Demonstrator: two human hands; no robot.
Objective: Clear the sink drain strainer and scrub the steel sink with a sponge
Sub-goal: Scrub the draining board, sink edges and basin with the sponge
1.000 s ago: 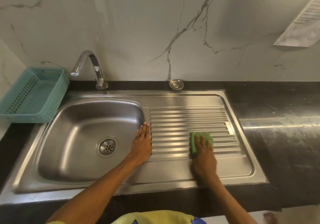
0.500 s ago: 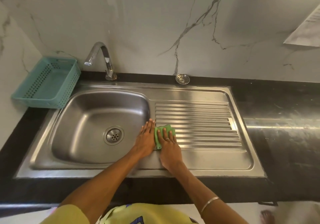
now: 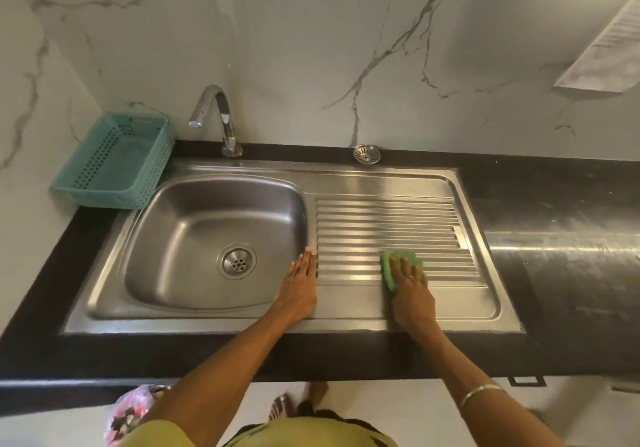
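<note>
Since half a second ago, right hand slid the green sponge rightward along the drainboard, fingers flat, hiding most of it. Left hand rests flat, open, by the basin.

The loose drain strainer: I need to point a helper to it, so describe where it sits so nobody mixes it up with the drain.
Start at the steel sink and follow its back rim along the marble wall, rightward from the tap. On the black ledge behind the ribbed drainboard lies the loose drain strainer, a small round slotted steel cup. Unlike the fitted drain, it sits outside the bowl.
</note>
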